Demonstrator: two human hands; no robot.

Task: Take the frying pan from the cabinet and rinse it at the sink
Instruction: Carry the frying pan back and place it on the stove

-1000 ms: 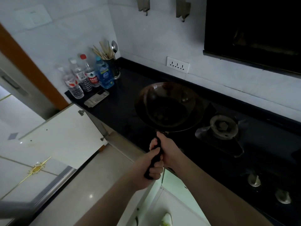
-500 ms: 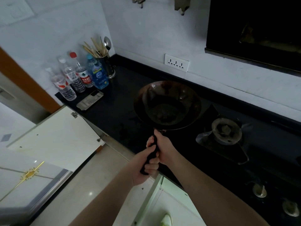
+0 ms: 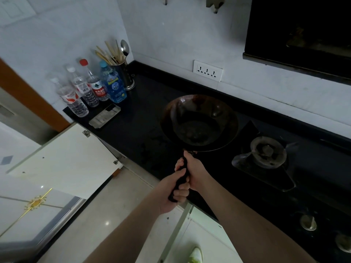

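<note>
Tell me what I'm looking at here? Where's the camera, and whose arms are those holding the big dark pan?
The camera sits on a person's head and looks down, so you see their own two arms reaching out from the bottom of the picture. No robot here, just hands. Both the left hand and the right hand grip the black handle of a dark frying pan, holding it up over the black countertop. To the right of the pan is a gas burner on the stove. In the far corner stand water bottles and a metal cup of utensils with chopsticks and a spoon. A white cabinet door hangs open on the left. I can't see a sink in this picture, so the rinsing hasn't started yet.
</note>
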